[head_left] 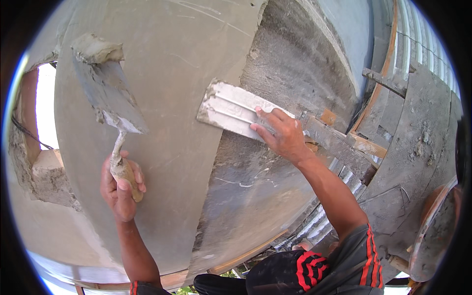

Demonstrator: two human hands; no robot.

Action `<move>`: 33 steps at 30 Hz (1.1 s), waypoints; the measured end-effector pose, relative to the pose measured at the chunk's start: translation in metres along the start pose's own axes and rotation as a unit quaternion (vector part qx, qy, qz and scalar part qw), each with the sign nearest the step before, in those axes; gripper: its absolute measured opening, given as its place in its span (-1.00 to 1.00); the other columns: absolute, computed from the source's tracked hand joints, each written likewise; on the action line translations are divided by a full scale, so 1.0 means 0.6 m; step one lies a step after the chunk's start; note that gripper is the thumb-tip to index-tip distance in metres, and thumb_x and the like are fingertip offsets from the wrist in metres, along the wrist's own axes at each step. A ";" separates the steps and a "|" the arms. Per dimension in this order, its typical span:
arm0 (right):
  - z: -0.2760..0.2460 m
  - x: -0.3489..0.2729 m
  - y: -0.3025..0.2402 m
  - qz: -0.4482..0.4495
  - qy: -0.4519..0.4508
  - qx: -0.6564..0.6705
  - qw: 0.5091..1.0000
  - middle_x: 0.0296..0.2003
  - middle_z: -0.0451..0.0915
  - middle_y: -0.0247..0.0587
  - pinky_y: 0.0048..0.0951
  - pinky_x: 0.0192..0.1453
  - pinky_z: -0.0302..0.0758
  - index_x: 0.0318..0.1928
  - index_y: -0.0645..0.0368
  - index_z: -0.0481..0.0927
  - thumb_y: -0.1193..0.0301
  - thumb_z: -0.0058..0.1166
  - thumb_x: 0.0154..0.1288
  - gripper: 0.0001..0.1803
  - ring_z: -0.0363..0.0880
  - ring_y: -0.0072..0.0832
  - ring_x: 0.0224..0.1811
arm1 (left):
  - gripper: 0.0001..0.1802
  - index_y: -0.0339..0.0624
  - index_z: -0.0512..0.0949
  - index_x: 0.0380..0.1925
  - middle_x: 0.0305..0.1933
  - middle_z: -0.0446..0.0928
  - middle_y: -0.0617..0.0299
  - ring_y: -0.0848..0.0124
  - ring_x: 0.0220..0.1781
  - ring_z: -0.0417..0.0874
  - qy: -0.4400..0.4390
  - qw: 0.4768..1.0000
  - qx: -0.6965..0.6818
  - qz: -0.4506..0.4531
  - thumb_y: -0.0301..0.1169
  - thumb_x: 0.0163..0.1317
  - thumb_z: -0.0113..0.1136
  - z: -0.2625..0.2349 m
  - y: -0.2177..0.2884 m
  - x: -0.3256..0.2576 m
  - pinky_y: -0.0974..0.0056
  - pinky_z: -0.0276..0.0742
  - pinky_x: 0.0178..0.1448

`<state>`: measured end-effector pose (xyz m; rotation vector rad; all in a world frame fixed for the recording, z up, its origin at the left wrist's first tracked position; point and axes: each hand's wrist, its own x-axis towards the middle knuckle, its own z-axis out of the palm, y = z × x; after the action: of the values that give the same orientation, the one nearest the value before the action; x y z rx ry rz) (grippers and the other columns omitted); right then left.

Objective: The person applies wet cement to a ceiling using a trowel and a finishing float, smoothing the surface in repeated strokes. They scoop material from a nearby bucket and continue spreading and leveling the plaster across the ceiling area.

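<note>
My left hand (123,194) is closed round the handle of a pointed trowel (105,91), its blade coated in grey mortar. A thick lump of mortar (101,49) sits at the blade's far end. In my right hand (284,135) is a long, pale plastering float (228,109) with ridges along its back, fingers gripping its right part. The float lies against the wall, across the border between smooth grey plaster (167,93) on the left and a darker, rough strip (300,64) on the right. The float's working face is hidden.
At the far left is a window opening (46,108) with a ragged mortar edge. To the right stand dusty scaffold boards (418,132), wooden pieces and corrugated sheeting (427,34). A mortar-stained round basin (432,236) is at the lower right.
</note>
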<state>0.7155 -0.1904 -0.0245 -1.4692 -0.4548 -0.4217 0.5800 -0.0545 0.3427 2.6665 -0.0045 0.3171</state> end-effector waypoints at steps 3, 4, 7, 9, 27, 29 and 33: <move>-0.006 -0.046 -0.035 0.026 -0.073 0.027 0.997 -0.32 0.65 -0.12 -0.25 -0.32 0.57 0.18 0.22 0.75 0.25 0.47 0.36 -0.53 0.64 -0.29 -0.39 | -0.25 -0.39 0.42 0.35 -0.36 0.51 0.18 0.51 -0.46 0.48 0.001 1.000 0.001 -0.022 0.10 0.54 0.21 -0.001 -0.005 -0.005 0.39 0.42 -0.39; -0.004 -0.052 -0.036 0.042 -0.086 0.039 0.995 -0.32 0.65 -0.09 -0.27 -0.28 0.57 0.19 0.25 0.74 0.29 0.47 0.36 -0.53 0.62 -0.29 -0.39 | -0.27 -0.40 0.42 0.36 -0.36 0.51 0.20 0.52 -0.45 0.48 -0.011 0.999 0.004 -0.041 0.07 0.55 0.21 0.004 -0.010 -0.006 0.39 0.41 -0.38; -0.042 -0.002 -0.016 -0.008 0.127 0.017 0.992 -0.43 0.52 -0.23 -0.41 -0.48 0.45 0.20 0.21 0.76 0.25 0.54 0.28 -0.47 0.48 -0.46 -0.54 | -0.32 -0.42 0.42 0.39 -0.33 0.52 0.23 0.55 -0.43 0.47 -0.017 0.998 0.035 -0.051 -0.03 0.58 0.22 0.015 0.037 0.019 0.40 0.40 -0.36; -0.075 0.029 -0.039 -0.039 0.108 0.013 0.993 -0.45 0.47 -0.26 -0.41 -0.48 0.40 0.21 0.23 0.76 0.28 0.56 0.26 -0.45 0.42 -0.48 -0.53 | -0.36 -0.43 0.42 0.40 -0.31 0.52 0.26 0.57 -0.41 0.46 -0.029 0.997 0.044 -0.062 -0.11 0.59 0.23 0.011 0.045 0.026 0.41 0.40 -0.34; -0.150 0.010 -0.077 -0.004 -0.039 -0.015 0.999 -0.36 0.63 -0.12 -0.27 -0.30 0.54 0.18 0.22 0.77 0.29 0.49 0.34 -0.54 0.61 -0.28 -0.39 | -0.36 -0.40 0.43 0.39 -0.32 0.53 0.27 0.57 -0.43 0.46 0.024 0.998 0.000 -0.065 -0.09 0.59 0.25 0.027 0.017 0.015 0.42 0.40 -0.37; -0.113 -0.022 -0.029 0.025 0.020 0.005 0.999 -0.28 0.70 -0.06 -0.23 -0.20 0.60 0.17 0.22 0.76 0.27 0.46 0.38 -0.56 0.69 -0.20 -0.30 | -0.35 -0.40 0.43 0.39 -0.32 0.53 0.24 0.56 -0.43 0.47 0.014 0.999 -0.004 -0.039 -0.07 0.60 0.22 0.025 0.013 0.015 0.41 0.39 -0.37; -0.060 -0.015 0.031 0.044 0.091 0.019 0.995 -0.09 0.77 0.07 -0.19 0.00 0.65 0.15 0.29 0.75 0.26 0.43 0.42 -0.57 0.78 -0.09 -0.12 | -0.35 -0.41 0.43 0.38 -0.33 0.53 0.21 0.55 -0.44 0.47 0.020 0.999 0.002 -0.027 -0.04 0.60 0.21 0.029 0.015 0.016 0.41 0.39 -0.39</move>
<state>0.7191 -0.2254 -0.0468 -1.3942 -0.2504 -0.4687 0.5927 -0.0697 0.3335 2.6577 0.0813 0.3534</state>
